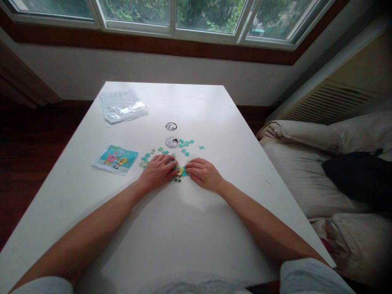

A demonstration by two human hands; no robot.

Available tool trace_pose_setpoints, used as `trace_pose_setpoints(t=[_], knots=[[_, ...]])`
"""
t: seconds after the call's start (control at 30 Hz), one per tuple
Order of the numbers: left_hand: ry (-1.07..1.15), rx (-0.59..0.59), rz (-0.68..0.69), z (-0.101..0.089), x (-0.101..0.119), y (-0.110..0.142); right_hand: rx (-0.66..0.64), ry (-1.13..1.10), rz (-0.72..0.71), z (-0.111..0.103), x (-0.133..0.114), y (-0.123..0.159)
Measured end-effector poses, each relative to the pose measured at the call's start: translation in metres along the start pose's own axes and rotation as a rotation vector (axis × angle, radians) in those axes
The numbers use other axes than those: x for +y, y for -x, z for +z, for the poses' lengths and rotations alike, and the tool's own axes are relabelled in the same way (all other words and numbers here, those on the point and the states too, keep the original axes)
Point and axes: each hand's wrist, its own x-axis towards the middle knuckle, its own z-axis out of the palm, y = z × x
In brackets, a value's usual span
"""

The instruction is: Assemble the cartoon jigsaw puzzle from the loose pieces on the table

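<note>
A small joined section of jigsaw puzzle [178, 173], showing a yellow cartoon figure, lies flat on the white table [190, 228]. From the left, my left hand [159, 166] grips its edge with bent fingers that hide part of it. My right hand [202, 173] is closed at the opposite side, fingertips pinching a teal puzzle piece [184, 173] against the section. Loose puzzle pieces [147, 155] form an arc just beyond my left hand. More teal pieces [185, 143] are scattered beyond my right hand.
A picture packet [118, 159] with cartoon figures lies to the left. Clear plastic bags [122, 105] rest at the far left corner. Two round metallic-looking discs [172, 142] sit beyond the pieces. A beige sofa [290, 175] stands along the right side, below windows [171, 18].
</note>
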Motion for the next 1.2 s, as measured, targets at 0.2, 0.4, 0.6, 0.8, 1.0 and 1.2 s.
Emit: trace_pose_setpoints(t=[0.2,0.4,0.6,0.8,1.0,1.2], knots=[[0.008,0.017,-0.025,0.003,0.008,0.000,-0.064,0.090,0.018,-0.003,-0.011,-0.004],[-0.007,0.027,-0.050,0.005,0.006,0.002,-0.062,0.099,0.029,-0.001,-0.011,-0.001],[0.023,0.138,-0.268,-0.025,-0.048,0.008,-0.038,0.089,0.015,0.004,0.001,0.005],[0.022,0.085,-0.359,-0.062,-0.091,0.025,0.002,0.116,0.029,0.006,0.001,0.002],[0.095,-0.169,-0.150,-0.050,-0.078,0.043,0.043,0.295,0.253,-0.001,0.025,0.009],[0.092,-0.239,-0.134,-0.041,-0.065,0.054,0.041,0.377,0.394,0.005,0.035,0.013]])
